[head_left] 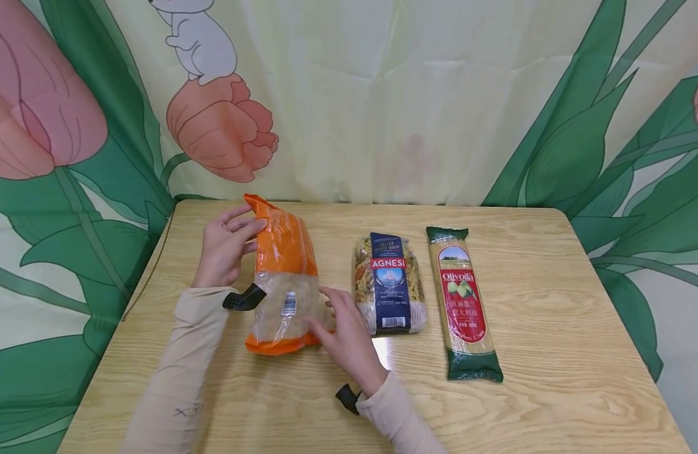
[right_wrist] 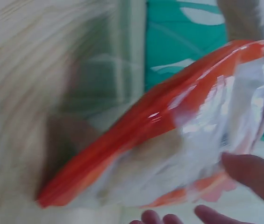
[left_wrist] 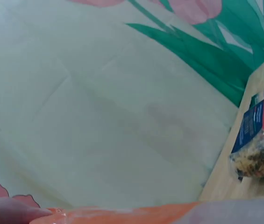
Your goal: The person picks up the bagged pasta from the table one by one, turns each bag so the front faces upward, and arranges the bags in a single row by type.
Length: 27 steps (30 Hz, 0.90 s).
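An orange and clear plastic food bag with a barcode stands tilted above the left part of the table; its pale contents are too blurred to identify. My left hand pinches the bag's upper left edge, thumb on the front. At the lower right side of the bag is my right hand, fingers spread and thumb by the clear front. In the right wrist view the thumb overlaps the bag, and the other fingertips are apart from it. Only a strip of the orange bag appears in the left wrist view.
Right of the bag lies an Agnesi pasta pack with a blue label. Farther right is a long Olivoilà spaghetti pack with green ends. Both lie on the wooden table. A flower-printed curtain hangs behind the table.
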### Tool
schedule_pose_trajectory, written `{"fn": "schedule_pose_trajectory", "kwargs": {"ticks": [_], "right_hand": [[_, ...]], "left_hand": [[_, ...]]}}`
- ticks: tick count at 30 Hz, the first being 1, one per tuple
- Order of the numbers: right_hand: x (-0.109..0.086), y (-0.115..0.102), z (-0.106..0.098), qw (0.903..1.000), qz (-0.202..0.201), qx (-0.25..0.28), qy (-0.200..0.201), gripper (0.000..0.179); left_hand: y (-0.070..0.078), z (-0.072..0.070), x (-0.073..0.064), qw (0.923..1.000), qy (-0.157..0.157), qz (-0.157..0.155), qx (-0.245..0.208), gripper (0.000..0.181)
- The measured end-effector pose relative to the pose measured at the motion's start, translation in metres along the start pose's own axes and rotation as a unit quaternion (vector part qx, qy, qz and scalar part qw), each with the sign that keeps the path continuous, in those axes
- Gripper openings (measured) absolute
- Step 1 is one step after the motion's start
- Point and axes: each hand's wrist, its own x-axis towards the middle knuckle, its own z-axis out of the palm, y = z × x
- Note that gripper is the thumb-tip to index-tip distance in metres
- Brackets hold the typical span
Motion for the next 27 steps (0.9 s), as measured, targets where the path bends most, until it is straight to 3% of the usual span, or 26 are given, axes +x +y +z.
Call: {"fn": "schedule_pose_trajectory", "kwargs": {"ticks": [4, 9, 14, 18, 22, 27], "right_hand": [[-0.003, -0.016, -0.003, 0.9976, -0.023, 0.066, 0.001, 0.063], [-0.005, -0.029, 0.002, 0.9958, -0.054, 0.074, -0.002, 0.076], [-0.009, -0.034, 0.009, 0.9972, -0.068, 0.032, 0.000, 0.103], [-0.013, -0.032, 0.018, 0.9949, -0.092, -0.036, 0.018, 0.120], [-0.013, -0.031, 0.029, 0.9864, -0.122, -0.096, 0.053, 0.122], [-0.008, -0.030, 0.036, 0.9784, -0.138, -0.119, 0.099, 0.117]], "left_hand": [[0.005, 0.006, -0.005, 0.9999, 0.007, 0.005, -0.010, 0.059], [0.009, 0.015, -0.009, 0.9988, 0.003, 0.018, -0.046, 0.054], [0.014, 0.021, -0.014, 0.9979, 0.001, 0.022, -0.060, 0.054], [0.017, 0.025, -0.019, 0.9979, 0.015, 0.009, -0.062, 0.061], [0.020, 0.027, -0.021, 0.9961, 0.019, 0.000, -0.086, 0.063], [0.022, 0.030, -0.021, 0.9929, 0.017, -0.003, -0.118, 0.064]]}}
